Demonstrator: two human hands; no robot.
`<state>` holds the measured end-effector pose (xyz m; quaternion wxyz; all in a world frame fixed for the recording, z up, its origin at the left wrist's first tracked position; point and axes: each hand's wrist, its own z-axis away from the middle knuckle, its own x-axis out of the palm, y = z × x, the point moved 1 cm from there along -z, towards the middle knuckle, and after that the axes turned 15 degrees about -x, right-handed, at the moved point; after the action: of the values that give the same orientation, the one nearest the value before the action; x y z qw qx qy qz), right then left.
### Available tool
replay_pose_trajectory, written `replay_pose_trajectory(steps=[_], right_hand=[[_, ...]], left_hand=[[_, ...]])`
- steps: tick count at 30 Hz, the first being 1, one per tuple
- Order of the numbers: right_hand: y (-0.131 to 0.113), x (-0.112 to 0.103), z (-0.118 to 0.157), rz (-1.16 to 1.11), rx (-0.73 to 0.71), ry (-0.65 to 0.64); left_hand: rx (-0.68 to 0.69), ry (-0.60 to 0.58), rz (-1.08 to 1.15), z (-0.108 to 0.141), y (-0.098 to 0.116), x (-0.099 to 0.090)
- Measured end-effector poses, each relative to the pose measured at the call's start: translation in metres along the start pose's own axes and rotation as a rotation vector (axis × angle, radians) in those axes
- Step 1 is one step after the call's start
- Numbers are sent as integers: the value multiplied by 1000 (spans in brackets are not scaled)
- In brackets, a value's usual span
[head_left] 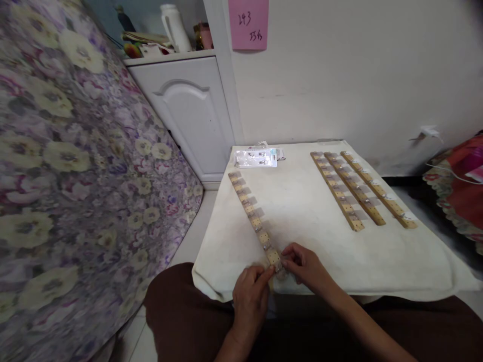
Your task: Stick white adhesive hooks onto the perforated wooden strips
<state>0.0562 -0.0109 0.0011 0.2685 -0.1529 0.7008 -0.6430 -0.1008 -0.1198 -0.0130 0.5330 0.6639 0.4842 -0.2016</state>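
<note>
A long narrow wooden strip (249, 210) with small holes lies slantwise on the cloth-covered table, its near end at the table's front edge. Small metal pieces and greyish see-through tabs sit along it at intervals. My left hand (252, 294) grips the strip's near end, with the thumb on top. From the right, my right hand (304, 264) pinches a small see-through plastic piece (281, 269) against that same end. The fingertips partly hide this piece, so its exact shape cannot be made out.
Three similar strips (336, 191) with tabs lie at the table's right. Clear packaging with small metal parts (255, 158) rests at the back left of the white tablecloth (298, 201). A flowered curtain (94, 176) hangs at left; a white cabinet (188, 110) stands behind.
</note>
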Motion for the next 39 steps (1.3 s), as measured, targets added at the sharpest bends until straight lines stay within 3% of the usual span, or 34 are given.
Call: replay_pose_trajectory(steps=[14, 25, 30, 34, 39], right_hand=[[-6, -2, -5, 51, 38, 2], [8, -1, -2, 11, -14, 12], [7, -14, 10, 42, -54, 121], [2, -22, 38, 371, -218, 268], [5, -3, 69, 577, -472, 223]], left_hand=[[30, 52, -48, -4, 3, 2], [-23, -17, -6, -3, 2, -2], [-65, -44, 77, -3, 4, -6], [-98, -51, 167, -3, 3, -8], [-145, -80, 185, -1, 2, -5]])
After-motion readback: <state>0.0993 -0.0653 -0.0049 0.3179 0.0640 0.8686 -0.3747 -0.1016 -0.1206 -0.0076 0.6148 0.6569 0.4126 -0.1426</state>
